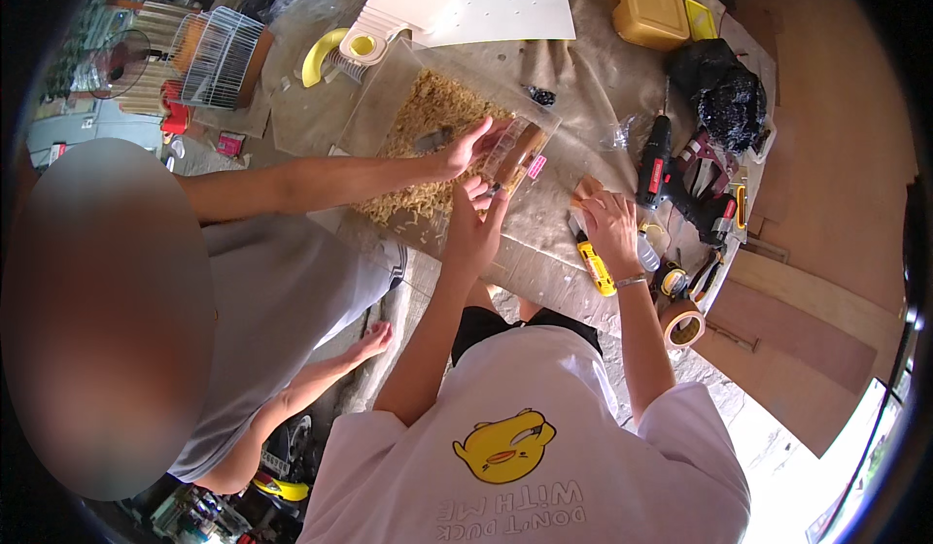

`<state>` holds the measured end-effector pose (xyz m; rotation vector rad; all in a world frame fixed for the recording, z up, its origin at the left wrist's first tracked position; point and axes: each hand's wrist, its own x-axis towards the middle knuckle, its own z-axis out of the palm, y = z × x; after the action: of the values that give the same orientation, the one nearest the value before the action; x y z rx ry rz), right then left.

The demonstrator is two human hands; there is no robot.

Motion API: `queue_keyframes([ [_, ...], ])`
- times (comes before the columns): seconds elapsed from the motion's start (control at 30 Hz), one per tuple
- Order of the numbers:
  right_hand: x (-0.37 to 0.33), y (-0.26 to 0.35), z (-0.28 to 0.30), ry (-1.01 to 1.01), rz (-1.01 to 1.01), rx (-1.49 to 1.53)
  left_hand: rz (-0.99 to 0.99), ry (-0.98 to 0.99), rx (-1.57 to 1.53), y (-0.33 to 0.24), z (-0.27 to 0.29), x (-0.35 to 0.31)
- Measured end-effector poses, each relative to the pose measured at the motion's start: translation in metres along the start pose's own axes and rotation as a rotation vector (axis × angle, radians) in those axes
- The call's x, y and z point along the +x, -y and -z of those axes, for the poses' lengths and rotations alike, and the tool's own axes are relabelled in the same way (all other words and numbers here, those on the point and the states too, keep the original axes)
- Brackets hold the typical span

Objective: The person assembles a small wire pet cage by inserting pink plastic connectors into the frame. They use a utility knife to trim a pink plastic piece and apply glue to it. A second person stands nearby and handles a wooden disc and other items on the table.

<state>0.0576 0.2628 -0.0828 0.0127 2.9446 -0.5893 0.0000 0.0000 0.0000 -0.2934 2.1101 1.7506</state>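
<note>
My left hand (473, 228) is at the near right corner of a clear plastic box (374, 97) with wood shavings (428, 117) in it. Its thumb and fingers close on a small part at the box wall, which I cannot make out. My right hand (610, 228) lies palm down on the table, fingers stretched over a small tan piece (587, 188). Beside it lies a yellow utility knife (595, 267). From the left, a co-worker's hand (468, 151) reaches to a clear ridged plastic piece (505, 146) at the box's right side.
On the cloth-covered table (573, 87), a cordless drill (656, 160), a black plastic bag (724, 92), a tape measure (671, 279) and a tape roll (683, 323) lie right. A yellow container (648, 7) and white perforated sheet (496, 0) are far back; a wire cage (222, 56) stands left.
</note>
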Motion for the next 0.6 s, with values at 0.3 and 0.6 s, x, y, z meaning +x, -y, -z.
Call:
queue_keyframes([
  [0.3, 0.021, 0.048, 0.031, -0.060, -0.081, 0.820, 0.090, -0.087, -0.201, 0.019, -0.014, 0.041],
  [0.6, 0.074, 0.082, -0.009, 0.162, -0.408, 1.424, -0.029, 0.009, -0.285, -0.012, -0.014, 0.034],
])
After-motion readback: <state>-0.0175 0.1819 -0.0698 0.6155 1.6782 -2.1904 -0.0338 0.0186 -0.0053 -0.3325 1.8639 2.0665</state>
